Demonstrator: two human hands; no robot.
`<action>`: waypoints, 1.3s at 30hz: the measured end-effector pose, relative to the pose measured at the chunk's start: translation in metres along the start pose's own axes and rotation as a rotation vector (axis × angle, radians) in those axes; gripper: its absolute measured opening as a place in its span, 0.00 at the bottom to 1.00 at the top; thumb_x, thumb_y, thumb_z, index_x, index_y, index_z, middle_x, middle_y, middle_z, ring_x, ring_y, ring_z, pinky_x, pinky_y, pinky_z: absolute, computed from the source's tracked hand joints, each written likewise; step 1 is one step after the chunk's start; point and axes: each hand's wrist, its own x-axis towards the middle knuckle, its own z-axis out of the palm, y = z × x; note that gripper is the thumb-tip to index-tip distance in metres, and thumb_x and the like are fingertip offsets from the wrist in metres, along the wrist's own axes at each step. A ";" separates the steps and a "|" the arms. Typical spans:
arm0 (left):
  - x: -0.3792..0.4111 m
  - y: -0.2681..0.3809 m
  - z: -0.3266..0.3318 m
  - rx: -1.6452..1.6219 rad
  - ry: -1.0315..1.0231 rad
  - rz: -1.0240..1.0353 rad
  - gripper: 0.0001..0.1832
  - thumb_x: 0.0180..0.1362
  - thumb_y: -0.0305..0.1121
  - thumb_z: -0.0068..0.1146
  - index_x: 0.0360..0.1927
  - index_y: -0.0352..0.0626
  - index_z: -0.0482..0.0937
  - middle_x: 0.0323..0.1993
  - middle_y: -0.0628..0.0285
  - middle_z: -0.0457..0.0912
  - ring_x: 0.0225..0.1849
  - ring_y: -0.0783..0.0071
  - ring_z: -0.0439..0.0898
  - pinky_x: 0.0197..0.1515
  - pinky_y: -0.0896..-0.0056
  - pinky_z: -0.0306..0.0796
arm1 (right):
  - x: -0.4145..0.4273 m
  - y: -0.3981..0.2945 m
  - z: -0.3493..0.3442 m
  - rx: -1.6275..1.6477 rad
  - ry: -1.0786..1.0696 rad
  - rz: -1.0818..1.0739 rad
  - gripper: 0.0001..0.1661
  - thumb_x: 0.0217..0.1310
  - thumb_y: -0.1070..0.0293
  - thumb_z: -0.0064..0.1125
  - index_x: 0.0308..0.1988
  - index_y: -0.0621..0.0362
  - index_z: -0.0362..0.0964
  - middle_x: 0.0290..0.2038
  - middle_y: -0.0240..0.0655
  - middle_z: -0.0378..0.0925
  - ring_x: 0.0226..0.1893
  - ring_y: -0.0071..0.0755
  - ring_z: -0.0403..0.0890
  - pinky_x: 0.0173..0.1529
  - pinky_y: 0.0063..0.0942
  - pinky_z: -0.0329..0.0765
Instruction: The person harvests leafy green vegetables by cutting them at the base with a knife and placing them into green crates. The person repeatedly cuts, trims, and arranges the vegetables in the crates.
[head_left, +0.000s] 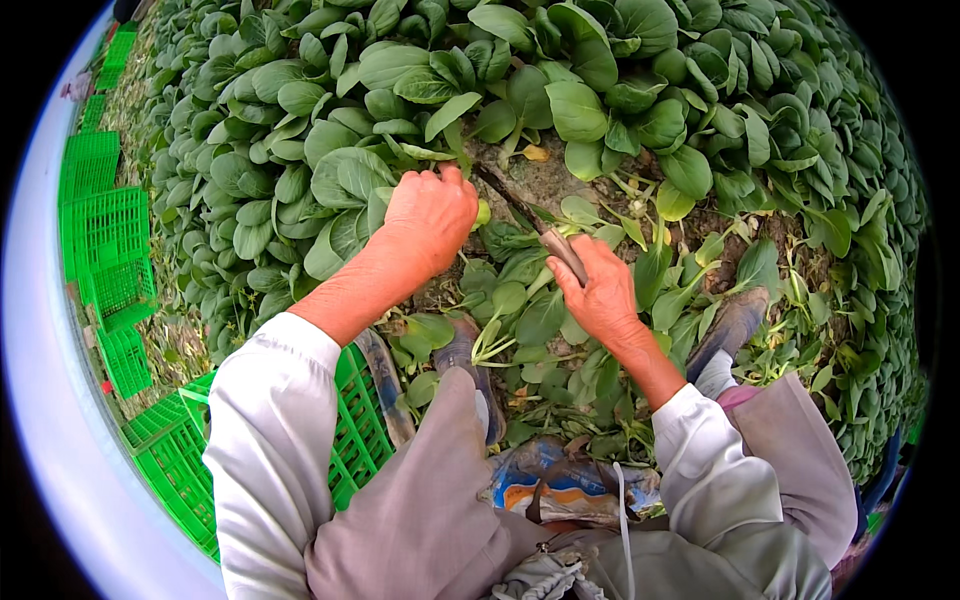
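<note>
My left hand (433, 214) is closed on a bok choy plant (356, 176) at the edge of the standing crop. Its broad leaves spread to the left of my knuckles, and the grip itself is mostly hidden under the hand. In my right hand (604, 289) is a knife by its pale handle (564, 255). The narrow dark blade (514, 196) points up and left, its tip close to my left fingers. Below both hands, cut bok choy and loose leaves (540, 319) lie on the soil between my shoes.
Dense bok choy (652, 45) grows ahead and on both sides. Several green plastic crates (112, 225) line the left edge, and another crate (356, 427) stands by my left leg. A printed plastic sack (551, 480) lies beneath me. My shoes (469, 375) are among the leaves.
</note>
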 end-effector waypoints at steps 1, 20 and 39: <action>0.002 0.007 0.009 0.074 0.006 0.020 0.19 0.42 0.28 0.65 0.40 0.36 0.76 0.40 0.52 0.79 0.39 0.57 0.82 0.41 0.63 0.75 | 0.006 0.000 0.003 -0.048 -0.080 0.044 0.17 0.58 0.60 0.63 0.40 0.58 0.68 0.30 0.49 0.78 0.32 0.58 0.79 0.35 0.50 0.75; 0.038 -0.050 0.064 -0.067 -0.253 -0.187 0.23 0.43 0.25 0.62 0.47 0.32 0.77 0.68 0.42 0.60 0.44 0.54 0.84 0.46 0.59 0.79 | 0.078 0.010 0.081 0.365 -0.177 0.318 0.19 0.63 0.60 0.59 0.46 0.63 0.74 0.38 0.55 0.79 0.41 0.58 0.81 0.46 0.43 0.74; -0.001 -0.038 0.071 -0.043 0.141 -0.117 0.36 0.42 0.26 0.64 0.60 0.38 0.70 0.72 0.57 0.54 0.56 0.50 0.75 0.54 0.55 0.74 | 0.048 -0.001 0.102 0.272 -0.261 0.290 0.20 0.65 0.58 0.55 0.45 0.66 0.68 0.37 0.58 0.79 0.39 0.64 0.79 0.46 0.47 0.74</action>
